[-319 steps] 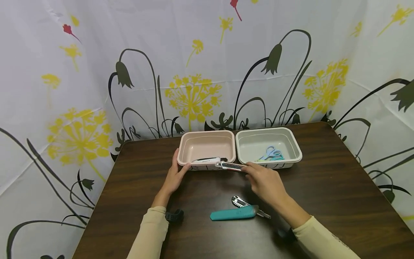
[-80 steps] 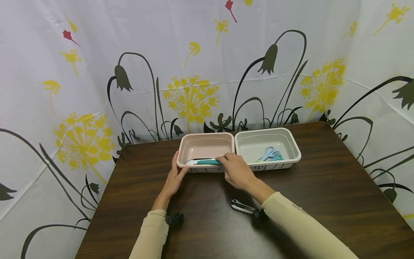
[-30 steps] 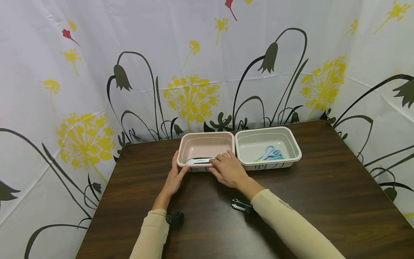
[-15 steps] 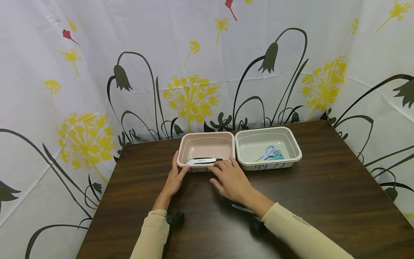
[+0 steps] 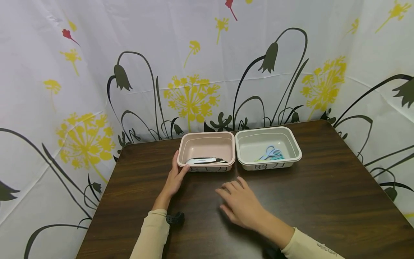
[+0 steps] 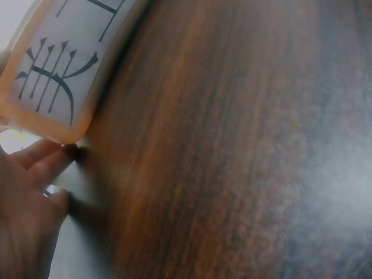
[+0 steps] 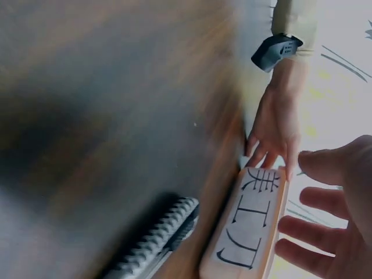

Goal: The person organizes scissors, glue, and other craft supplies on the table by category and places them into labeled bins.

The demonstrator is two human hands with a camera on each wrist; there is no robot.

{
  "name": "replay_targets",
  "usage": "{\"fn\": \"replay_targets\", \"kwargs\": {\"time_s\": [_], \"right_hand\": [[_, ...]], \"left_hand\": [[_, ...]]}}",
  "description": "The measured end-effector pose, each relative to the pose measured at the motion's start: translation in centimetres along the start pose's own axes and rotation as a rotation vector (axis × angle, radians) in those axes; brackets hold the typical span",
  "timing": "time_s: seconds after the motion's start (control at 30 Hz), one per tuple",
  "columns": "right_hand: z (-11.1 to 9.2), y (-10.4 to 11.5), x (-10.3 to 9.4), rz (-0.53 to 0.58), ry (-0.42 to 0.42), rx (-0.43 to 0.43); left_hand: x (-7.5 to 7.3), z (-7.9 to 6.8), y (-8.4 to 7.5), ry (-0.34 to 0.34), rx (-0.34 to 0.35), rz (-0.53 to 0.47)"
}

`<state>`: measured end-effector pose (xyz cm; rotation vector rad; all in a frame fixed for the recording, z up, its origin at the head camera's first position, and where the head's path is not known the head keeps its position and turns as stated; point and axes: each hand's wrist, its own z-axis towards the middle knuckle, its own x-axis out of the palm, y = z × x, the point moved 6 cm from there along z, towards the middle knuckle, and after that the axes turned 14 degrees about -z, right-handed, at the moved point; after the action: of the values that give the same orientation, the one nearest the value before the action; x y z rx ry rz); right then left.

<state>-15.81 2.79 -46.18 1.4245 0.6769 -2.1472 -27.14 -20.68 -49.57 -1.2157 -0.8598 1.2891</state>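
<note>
My left hand (image 5: 171, 182) grips the front left corner of the pink plastic bin (image 5: 207, 136), thumb at the front rim and fingers along the side. In the bin, against its front wall, lies a white-and-black cutter (image 5: 203, 160); the bin's floor near that wall is hidden. My right hand (image 5: 244, 205) is above the table in front of the bins, fingers spread and loosely bent, holding nothing. A utility knife (image 7: 157, 238) with a ridged silver-and-black body lies on the table in the right wrist view; in the head view my right hand and forearm hide it.
A pale grey bin (image 5: 265, 133) stands right beside the pink one, holding blue-handled scissors (image 5: 271, 153) and a teal item (image 5: 278, 157). Both bins have lettered front labels. The wooden table (image 5: 323, 187) backs onto a flower-print curtain (image 5: 207, 54).
My right hand earlier lowered a grey-and-black knife, then a teal cutter, into the pink bin. It has now let go and drawn back over the table. My left hand stays at the corner.
</note>
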Motion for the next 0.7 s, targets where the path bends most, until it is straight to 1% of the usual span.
{"fn": "replay_targets", "kwargs": {"time_s": [0.1,0.37,0.7], "right_hand": [[-1.2,-0.2,0.1,0.026,0.022,0.026],[-4.2,-1.6,0.1,0.087,0.038,0.092],[-8.0,-3.1,1.5,0.125,0.088,0.201]], "left_hand": [[-0.1,0.1,0.0,-0.002,0.005,0.001],[0.0,-0.1,0.0,0.005,0.004,-0.015],[-0.1,-0.2,0.1,0.001,0.000,-0.009]]}}
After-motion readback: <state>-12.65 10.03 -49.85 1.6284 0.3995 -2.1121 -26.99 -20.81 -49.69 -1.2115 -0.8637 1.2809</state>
